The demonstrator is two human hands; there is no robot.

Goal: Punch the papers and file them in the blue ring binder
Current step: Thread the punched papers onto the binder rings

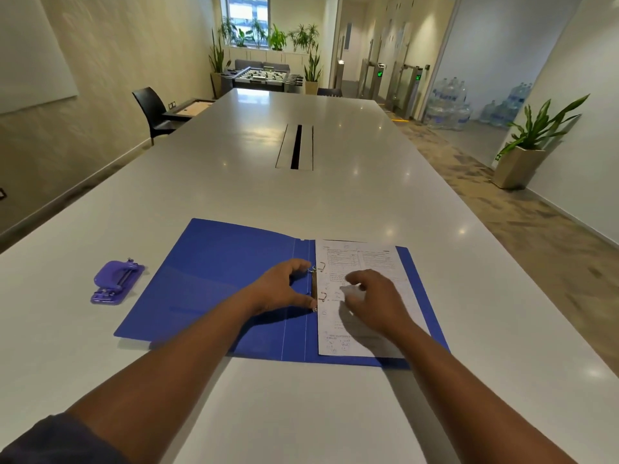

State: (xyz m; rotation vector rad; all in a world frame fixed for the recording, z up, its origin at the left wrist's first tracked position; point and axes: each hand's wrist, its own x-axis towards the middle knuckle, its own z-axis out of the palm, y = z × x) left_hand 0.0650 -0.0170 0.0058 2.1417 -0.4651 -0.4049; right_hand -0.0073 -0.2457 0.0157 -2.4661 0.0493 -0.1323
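Observation:
The blue ring binder (217, 279) lies flat and spread wide on the white table (301, 202). Printed papers (368, 262) rest on its right half, threaded on the two metal rings (321, 283). My left hand (284, 286) spans the ring mechanism, index finger at the upper ring and thumb at the lower end of the metal bar. My right hand (375, 299) hovers over or rests on the papers with its fingers loosely curled and slightly blurred. A purple hole punch (115, 281) sits on the table left of the binder.
A cable slot (296, 147) runs along the table's middle. A black chair (152, 110) stands at the far left edge. A potted plant (526, 155) is on the floor to the right, with water bottles behind glass beyond it.

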